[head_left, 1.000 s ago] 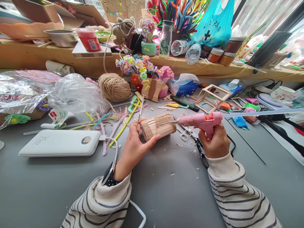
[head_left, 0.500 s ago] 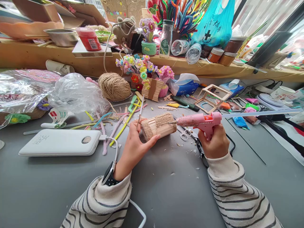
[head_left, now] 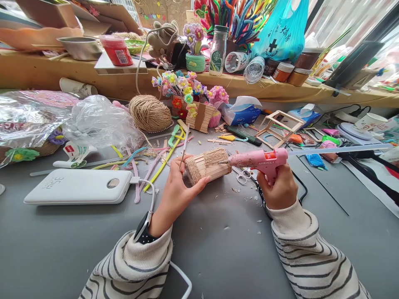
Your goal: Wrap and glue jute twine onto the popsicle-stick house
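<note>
My left hand (head_left: pixel 182 187) is closed round the left end of a small wooden-stick cylinder (head_left: pixel 215 171), which lies tilted on its side. Jute twine (head_left: pixel 195 169) wraps its left end, and more twine covers part of its upper right. A thin stick (head_left: pixel 185 143) rises from between the fingers of that hand. My right hand (head_left: pixel 279 189) grips a pink hot glue gun (head_left: pixel 262 162) by its handle. A long clear glue stick (head_left: pixel 339 150) sticks out of the gun's back. The nozzle is at the cylinder's right part, over the edge of the twine.
A white power bank (head_left: pixel 77 187) lies at left, its cable running to my left wrist. Behind are a ball of jute twine (head_left: pixel 150 113), pipe-cleaner flowers (head_left: pixel 181 85) and a wooden frame (head_left: pixel 279 124). Small scissors (head_left: pixel 242 176) lie beside the cylinder. Plastic wrap (head_left: pixel 102 120) covers the left back.
The glue gun and my right hand have shifted slightly left, bringing the nozzle farther over the cylinder. My left hand and the cylinder have hardly moved.
</note>
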A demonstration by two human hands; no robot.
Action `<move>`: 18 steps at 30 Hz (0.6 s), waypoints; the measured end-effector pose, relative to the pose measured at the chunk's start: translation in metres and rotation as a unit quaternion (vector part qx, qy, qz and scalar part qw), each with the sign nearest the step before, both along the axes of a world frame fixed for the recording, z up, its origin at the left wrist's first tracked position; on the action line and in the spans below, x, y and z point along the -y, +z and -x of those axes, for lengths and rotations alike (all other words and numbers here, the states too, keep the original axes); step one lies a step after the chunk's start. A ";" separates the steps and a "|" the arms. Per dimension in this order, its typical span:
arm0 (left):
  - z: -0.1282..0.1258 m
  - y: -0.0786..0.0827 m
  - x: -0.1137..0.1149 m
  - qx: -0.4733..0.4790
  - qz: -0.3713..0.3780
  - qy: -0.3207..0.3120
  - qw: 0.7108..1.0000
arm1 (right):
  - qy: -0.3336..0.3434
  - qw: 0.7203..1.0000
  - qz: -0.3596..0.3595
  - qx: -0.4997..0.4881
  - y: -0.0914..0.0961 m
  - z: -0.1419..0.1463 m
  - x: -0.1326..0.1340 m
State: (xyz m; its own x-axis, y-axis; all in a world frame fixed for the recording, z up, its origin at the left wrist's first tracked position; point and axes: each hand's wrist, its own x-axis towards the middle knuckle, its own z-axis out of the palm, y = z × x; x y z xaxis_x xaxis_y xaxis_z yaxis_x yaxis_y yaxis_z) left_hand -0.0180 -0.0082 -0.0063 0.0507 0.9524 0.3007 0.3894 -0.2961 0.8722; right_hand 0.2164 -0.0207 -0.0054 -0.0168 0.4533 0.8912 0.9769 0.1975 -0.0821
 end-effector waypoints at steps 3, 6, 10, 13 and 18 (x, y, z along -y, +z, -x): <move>0.000 0.000 0.000 -0.002 -0.001 0.001 1.000 | 0.000 1.000 -0.002 0.001 0.000 0.001 0.000; 0.000 0.001 -0.001 -0.001 0.003 0.003 1.000 | -0.002 1.000 0.003 -0.001 0.000 0.002 0.000; 0.001 0.000 -0.001 0.001 0.002 0.003 1.000 | -0.008 1.000 0.014 -0.020 0.000 0.000 0.001; 0.001 0.000 -0.001 0.007 0.005 -0.003 1.000 | -0.018 0.999 0.016 -0.035 0.000 -0.002 0.001; 0.001 0.002 0.000 0.000 0.009 0.006 1.000 | -0.035 0.999 0.013 -0.033 0.000 -0.003 0.001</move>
State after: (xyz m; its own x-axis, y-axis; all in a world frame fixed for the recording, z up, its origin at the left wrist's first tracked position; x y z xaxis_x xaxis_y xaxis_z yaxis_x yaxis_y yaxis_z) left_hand -0.0187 -0.0079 -0.0040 0.0390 0.9582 0.2835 0.3937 -0.2754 0.8770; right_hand 0.2199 -0.0222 -0.0052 0.0737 0.4739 0.8775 0.9807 0.1253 -0.1500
